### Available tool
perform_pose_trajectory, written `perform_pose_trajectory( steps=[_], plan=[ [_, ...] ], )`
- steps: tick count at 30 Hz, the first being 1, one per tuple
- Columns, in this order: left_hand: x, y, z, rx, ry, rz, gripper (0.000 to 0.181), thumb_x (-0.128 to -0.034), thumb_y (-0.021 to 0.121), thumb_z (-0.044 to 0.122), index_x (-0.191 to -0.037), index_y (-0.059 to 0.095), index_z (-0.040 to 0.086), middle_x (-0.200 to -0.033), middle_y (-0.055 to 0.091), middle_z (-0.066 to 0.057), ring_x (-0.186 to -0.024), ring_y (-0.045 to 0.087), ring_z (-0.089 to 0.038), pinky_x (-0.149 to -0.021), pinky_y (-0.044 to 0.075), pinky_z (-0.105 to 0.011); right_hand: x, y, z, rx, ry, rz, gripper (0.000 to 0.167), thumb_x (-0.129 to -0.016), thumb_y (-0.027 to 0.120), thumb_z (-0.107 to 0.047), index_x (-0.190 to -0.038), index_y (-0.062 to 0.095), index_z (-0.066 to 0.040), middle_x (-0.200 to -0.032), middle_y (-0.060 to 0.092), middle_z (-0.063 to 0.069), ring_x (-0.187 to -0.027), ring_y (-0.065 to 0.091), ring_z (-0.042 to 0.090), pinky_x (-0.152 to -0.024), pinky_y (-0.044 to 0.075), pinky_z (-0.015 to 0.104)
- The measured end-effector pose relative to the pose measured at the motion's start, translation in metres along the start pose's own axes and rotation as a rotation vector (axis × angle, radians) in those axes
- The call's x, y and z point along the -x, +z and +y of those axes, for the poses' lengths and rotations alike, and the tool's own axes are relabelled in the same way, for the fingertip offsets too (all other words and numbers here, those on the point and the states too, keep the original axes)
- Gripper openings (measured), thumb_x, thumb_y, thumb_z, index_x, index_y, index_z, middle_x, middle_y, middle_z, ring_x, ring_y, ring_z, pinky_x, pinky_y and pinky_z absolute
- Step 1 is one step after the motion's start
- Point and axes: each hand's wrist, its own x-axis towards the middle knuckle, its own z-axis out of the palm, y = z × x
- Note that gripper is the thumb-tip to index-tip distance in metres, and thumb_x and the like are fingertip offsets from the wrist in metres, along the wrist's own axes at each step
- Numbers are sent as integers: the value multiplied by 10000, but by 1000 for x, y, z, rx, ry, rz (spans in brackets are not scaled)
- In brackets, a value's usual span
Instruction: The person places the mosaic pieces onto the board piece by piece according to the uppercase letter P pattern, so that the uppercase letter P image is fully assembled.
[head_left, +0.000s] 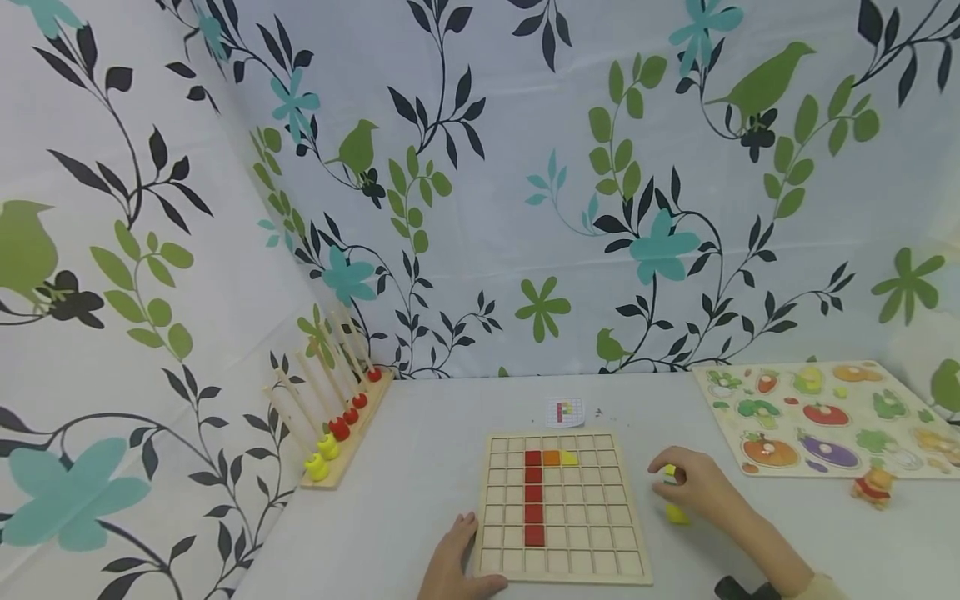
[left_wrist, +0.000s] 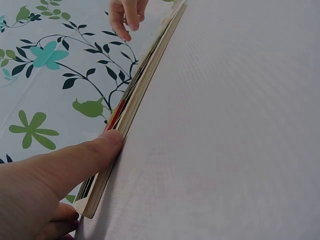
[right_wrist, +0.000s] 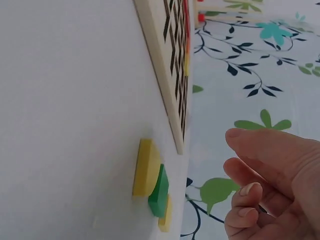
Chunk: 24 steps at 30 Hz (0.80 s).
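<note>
A wooden grid board (head_left: 585, 542) lies on the table with a column of several red tiles (head_left: 534, 492), an orange tile (head_left: 552, 458) and a yellow tile (head_left: 569, 458) in its cells. My left hand (head_left: 457, 562) rests at the board's near left corner, its straight thumb touching the front edge. To the right of the board, my right hand (head_left: 693, 479) hovers over loose pieces, fingers loosely bent and holding nothing. Two yellow pieces (right_wrist: 144, 167) and a green piece (right_wrist: 159, 192) show beside it in the right wrist view; the head view hides the green one.
Behind the board lies a small pattern card (head_left: 565, 412). A wooden peg stand (head_left: 348, 433) with red and yellow beads is at the left. A vegetable picture board (head_left: 817, 417) lies at the right, with a small bear figure (head_left: 873, 487) by its front edge.
</note>
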Motion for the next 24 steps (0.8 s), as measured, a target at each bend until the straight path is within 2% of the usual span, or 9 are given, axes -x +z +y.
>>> perform_pose_trajectory(
  steps=[5,10,13,15,21,24],
  plan=[
    [-1,2,-2,3,-5,2,927,-638,753,455,-1302,379,-73,-1362,327,-232,-1253,203,-446,-972,189,-621,4,-2,11,10,41,-40,186,-687,738,-17,-834,635,-64,-806,570,-14,-564,384,62,-458,369,213],
    [-1,3,-2,6,-13,-8,933,-639,752,460,-1308,372,-68,-1366,321,-232,-1254,198,-447,-971,187,-622,6,-5,17,14,184,-161,249,-651,747,-9,-870,633,-42,-858,572,19,-656,445,130,-529,419,235],
    [-1,3,-2,3,-18,-21,937,-642,751,464,-1309,368,-71,-1364,318,-238,-1252,197,-452,-976,186,-617,7,-5,20,19,249,-204,261,-651,748,-20,-883,627,-35,-849,555,15,-674,449,148,-538,421,244],
    [-1,2,-2,-4,-19,-28,938,-645,750,467,-1309,366,-73,-1363,319,-241,-1252,199,-451,-979,191,-610,8,-5,22,10,284,-208,257,-652,744,-20,-880,627,-39,-842,552,9,-662,441,147,-528,415,239],
    [0,1,-1,7,-21,-28,931,-651,750,456,-1311,361,-72,-1364,316,-242,-1254,193,-453,-982,182,-611,8,-5,24,7,302,-193,271,-649,741,-29,-893,624,-41,-860,565,15,-669,449,146,-529,421,234],
    [-1,1,-1,12,-23,-25,929,-650,750,456,-1316,360,-62,-1370,309,-236,-1256,186,-452,-981,175,-615,7,-6,24,13,301,-194,288,-654,741,-30,-915,620,-25,-871,575,22,-697,475,151,-569,446,255]
  ],
)
